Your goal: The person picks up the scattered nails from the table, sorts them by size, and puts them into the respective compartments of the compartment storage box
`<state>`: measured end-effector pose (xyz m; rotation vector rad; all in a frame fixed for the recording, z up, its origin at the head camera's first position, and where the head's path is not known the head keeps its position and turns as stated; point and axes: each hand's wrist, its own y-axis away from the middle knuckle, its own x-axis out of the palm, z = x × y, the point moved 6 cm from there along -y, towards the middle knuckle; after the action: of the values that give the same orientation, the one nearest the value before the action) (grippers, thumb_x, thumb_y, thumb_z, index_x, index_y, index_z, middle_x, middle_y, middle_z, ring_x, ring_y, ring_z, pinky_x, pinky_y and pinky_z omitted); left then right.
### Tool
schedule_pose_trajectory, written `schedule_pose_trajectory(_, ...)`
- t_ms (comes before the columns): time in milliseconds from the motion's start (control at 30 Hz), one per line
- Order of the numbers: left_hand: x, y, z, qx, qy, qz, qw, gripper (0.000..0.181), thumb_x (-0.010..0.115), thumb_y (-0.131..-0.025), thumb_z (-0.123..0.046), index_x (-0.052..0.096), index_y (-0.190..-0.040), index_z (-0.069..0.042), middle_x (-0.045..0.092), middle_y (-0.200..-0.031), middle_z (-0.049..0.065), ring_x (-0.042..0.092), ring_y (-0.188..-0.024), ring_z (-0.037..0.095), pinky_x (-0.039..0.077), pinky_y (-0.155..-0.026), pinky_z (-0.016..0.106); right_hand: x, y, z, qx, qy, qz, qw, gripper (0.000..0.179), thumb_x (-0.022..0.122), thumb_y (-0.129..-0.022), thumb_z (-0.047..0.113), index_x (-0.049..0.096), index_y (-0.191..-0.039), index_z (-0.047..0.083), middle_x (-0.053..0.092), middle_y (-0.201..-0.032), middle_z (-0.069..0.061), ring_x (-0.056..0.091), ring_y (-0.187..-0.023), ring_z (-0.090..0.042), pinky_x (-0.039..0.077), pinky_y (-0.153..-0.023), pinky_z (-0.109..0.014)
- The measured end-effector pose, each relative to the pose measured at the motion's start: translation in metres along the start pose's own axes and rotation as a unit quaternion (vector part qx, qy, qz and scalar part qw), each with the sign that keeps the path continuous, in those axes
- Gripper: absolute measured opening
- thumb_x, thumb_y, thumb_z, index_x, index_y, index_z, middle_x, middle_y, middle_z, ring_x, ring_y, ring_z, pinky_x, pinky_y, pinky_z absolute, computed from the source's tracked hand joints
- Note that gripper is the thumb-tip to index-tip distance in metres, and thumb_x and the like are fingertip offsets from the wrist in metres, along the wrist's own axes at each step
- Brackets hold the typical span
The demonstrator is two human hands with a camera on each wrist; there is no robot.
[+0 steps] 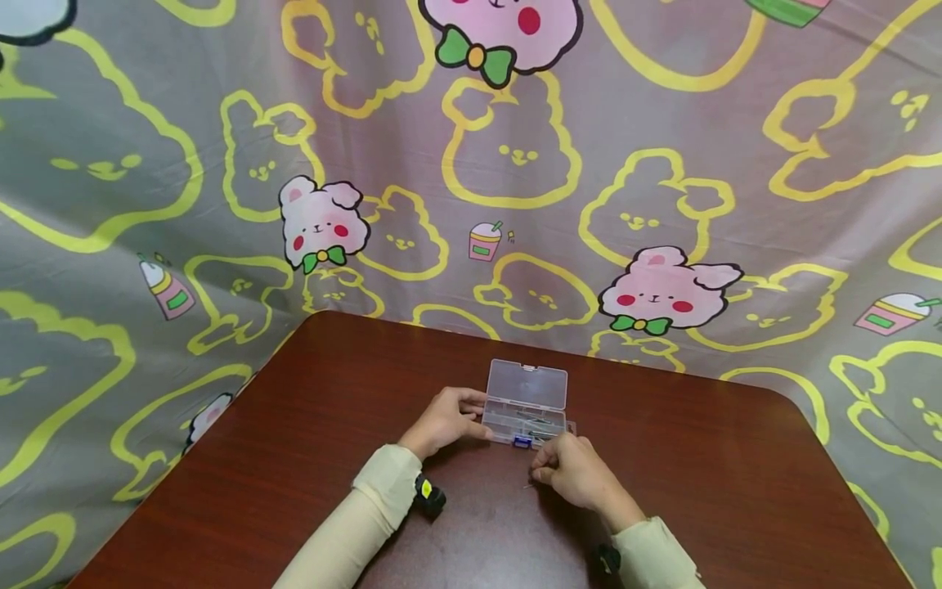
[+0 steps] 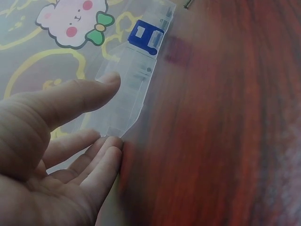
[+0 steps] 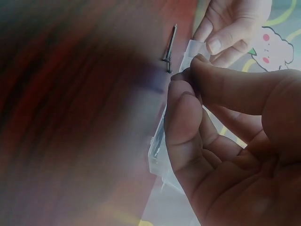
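Observation:
A clear plastic box [image 1: 508,421] stands on the table with its lid [image 1: 527,384] raised and a blue latch [image 2: 146,36] on its front. Thin metal nails [image 1: 540,432] lie in its compartments. My left hand [image 1: 447,421] steadies the box's left end, fingers at the side and thumb near the front corner. Just in front of the box, my right hand [image 1: 577,470] pinches with thumb and index finger. Thin dark nails [image 3: 170,49] extend from beside these fingertips in the right wrist view; the grip point itself is hidden.
The brown wooden table [image 1: 353,376] spreads out around the box. Behind it hangs a grey curtain [image 1: 412,155] with yellow outlines and pink cartoon faces. Black wrist cameras [image 1: 429,496] are strapped at both sleeves.

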<state>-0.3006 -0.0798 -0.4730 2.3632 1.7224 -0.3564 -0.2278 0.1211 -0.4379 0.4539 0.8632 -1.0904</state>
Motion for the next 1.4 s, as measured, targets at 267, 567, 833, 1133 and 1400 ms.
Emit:
schedule_pose_trajectory(267,-0.0004,0.0004,-0.0019,0.003,-0.002,-0.001,1.0000,0.061,0.090,-0.073,-0.004,0.065,-0.129,0.001,0.068,-0.118,0.015,0.063,-0.110,0.028,0.055,-0.088,0.038,0.0043,0.0026,-0.0015,-0.005,0.008,0.013,0.9999,0.016,0.083,-0.077,0.002,0.076,-0.073,0.015,0.068,-0.068,0.011,0.058,-0.064,-0.003,0.050,-0.058,-0.026)
schedule_pose_trajectory(567,-0.0003,0.0013,-0.0010,0.004,-0.001,0.003,1.0000,0.061,0.090,-0.073,-0.004,0.065,-0.129,0.000,0.067,-0.120,0.015,0.063,-0.112,0.028,0.055,-0.089,0.038,0.0073,0.0028,-0.0028,-0.016,0.035,0.018,0.9991,0.024,0.082,-0.076,-0.001,0.070,-0.068,0.018,0.064,-0.062,0.014,0.055,-0.060,-0.003,0.048,-0.057,-0.029)
schedule_pose_trajectory(833,-0.0010,0.0004,-0.0006,0.004,-0.003,0.002,1.0000,0.061,0.091,-0.073,-0.005,0.066,-0.128,0.000,0.068,-0.119,0.015,0.063,-0.111,0.028,0.055,-0.088,0.038,0.0090,0.0051,0.0004,-0.021,0.059,0.023,0.9978,0.029,0.071,-0.077,-0.007,0.061,-0.068,0.019,0.054,-0.063,0.013,0.047,-0.058,-0.008,0.041,-0.052,-0.027)
schedule_pose_trajectory(1133,-0.0005,-0.0006,0.0024,0.002,-0.002,0.001,1.0000,0.060,0.090,-0.073,-0.005,0.066,-0.128,-0.002,0.068,-0.120,0.013,0.063,-0.112,0.028,0.055,-0.090,0.039,0.0008,0.0001,-0.0008,-0.003,-0.016,-0.008,0.9998,0.023,0.069,-0.078,-0.006,0.064,-0.069,0.014,0.055,-0.061,0.010,0.051,-0.055,-0.006,0.045,-0.052,-0.026)
schedule_pose_trajectory(1400,0.0000,-0.0006,0.0014,0.010,-0.002,0.000,0.9999,0.060,0.091,-0.072,-0.005,0.067,-0.127,-0.001,0.068,-0.118,0.014,0.064,-0.111,0.027,0.055,-0.090,0.038,0.0007,-0.0045,-0.0031,0.042,-0.136,-0.010,0.9897,0.017,0.062,-0.078,-0.013,0.066,-0.075,0.003,0.060,-0.063,-0.001,0.057,-0.053,-0.014,0.052,-0.048,-0.029)
